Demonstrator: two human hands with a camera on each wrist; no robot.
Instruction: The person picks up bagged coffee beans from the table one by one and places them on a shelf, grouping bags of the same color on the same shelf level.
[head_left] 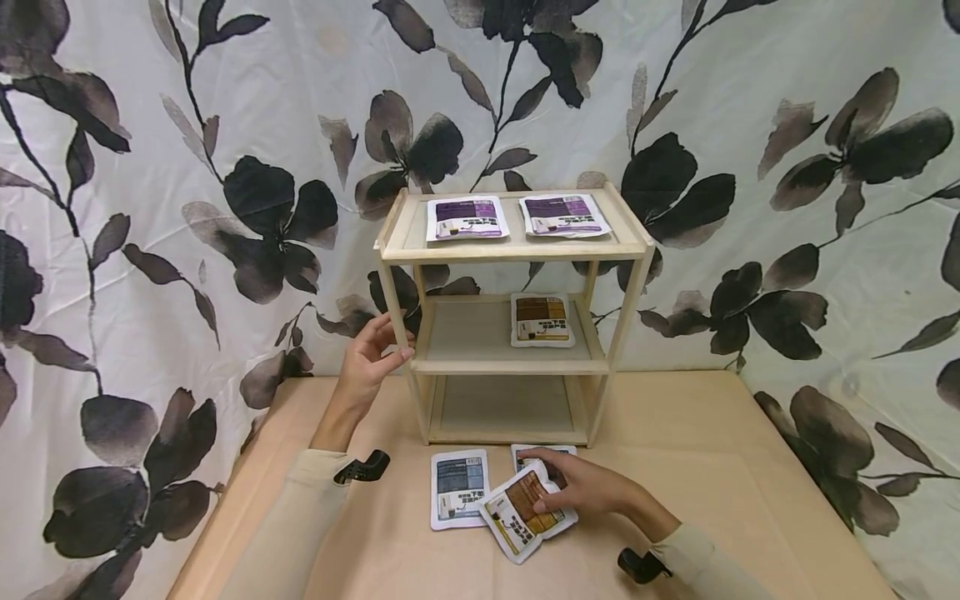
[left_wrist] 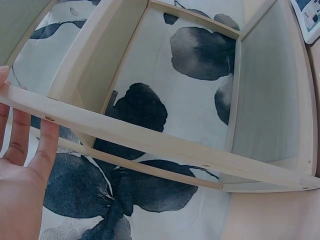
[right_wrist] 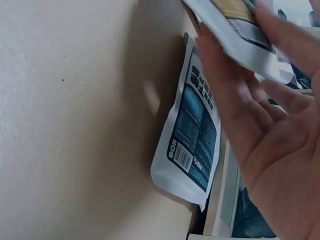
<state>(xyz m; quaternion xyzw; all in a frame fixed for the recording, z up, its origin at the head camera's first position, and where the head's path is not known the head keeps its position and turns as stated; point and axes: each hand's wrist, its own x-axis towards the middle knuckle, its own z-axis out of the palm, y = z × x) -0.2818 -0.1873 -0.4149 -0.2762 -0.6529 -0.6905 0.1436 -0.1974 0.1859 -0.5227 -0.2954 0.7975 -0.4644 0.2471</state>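
My left hand (head_left: 370, 360) holds the left front post of a pale wooden three-tier shelf (head_left: 510, 367); in the left wrist view its fingers (left_wrist: 20, 132) pass behind the post, the thumb at the frame's edge. In front of the shelf, my right hand (head_left: 581, 485) grips a white pouch with an orange-brown label (head_left: 522, 510), tilted. Under and beside it, a blue-labelled pouch (head_left: 459, 490) lies on the table. A second blue-labelled pouch (head_left: 567, 451) is mostly hidden behind the right hand.
Two purple-labelled pouches (head_left: 467, 218) lie side by side on the top tier. Another brown-labelled pouch (head_left: 543, 321) lies toward the right on the middle tier. Behind the peach-coloured table (head_left: 690, 467) hangs a floral cloth (head_left: 787, 167).
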